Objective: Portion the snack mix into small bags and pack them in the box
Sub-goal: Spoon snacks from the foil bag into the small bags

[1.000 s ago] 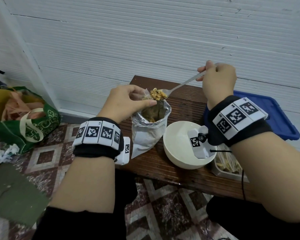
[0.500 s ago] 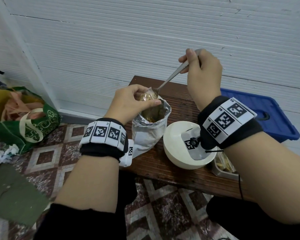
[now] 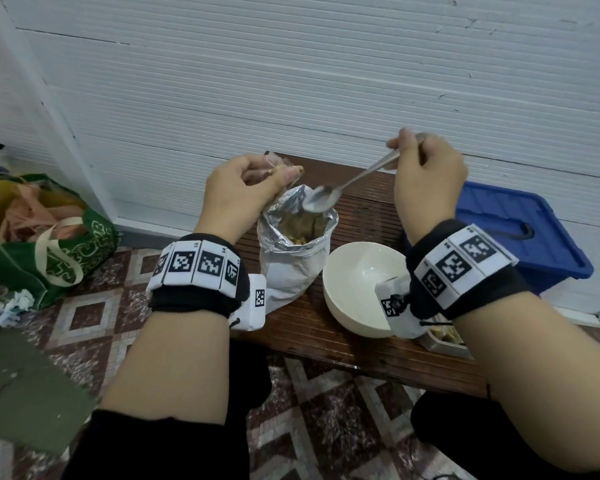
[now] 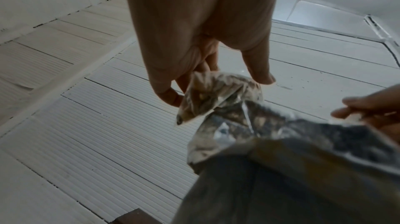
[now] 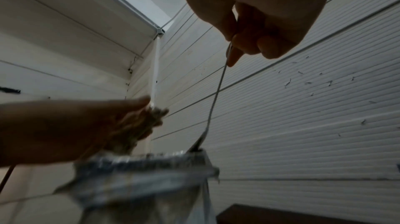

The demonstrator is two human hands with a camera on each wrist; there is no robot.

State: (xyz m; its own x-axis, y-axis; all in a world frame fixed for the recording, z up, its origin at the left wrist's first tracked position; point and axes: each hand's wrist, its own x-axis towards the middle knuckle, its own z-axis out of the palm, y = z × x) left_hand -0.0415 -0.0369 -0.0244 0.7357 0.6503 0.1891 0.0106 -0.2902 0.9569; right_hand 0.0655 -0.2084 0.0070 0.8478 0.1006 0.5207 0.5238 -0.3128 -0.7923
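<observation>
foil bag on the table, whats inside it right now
The open foil bag holds brownish snack mix, seen through its mouth. The empty spoon hangs over the opening. How deep the mix goes is hidden by the bag's walls.

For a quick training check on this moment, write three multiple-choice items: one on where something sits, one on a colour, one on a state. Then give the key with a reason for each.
1. Where does the white bowl stand?
A. on the wooden table, beside the foil bag
B. on the floor
C. inside the bin

2. What colour is the lidded bin?
A. red
B. blue
C. yellow

3. What is the state of the spoon in the right hand?
A. heaped with snack mix
B. lying in the bowl
C. empty, over the foil bag's mouth

Key: 1 A, the head view shows the bowl on the table next to the bag. 2 B, its lid and body are blue. 3 C, the spoon's bowl shows bare metal while the left hand pinches a small clear bag.
</observation>
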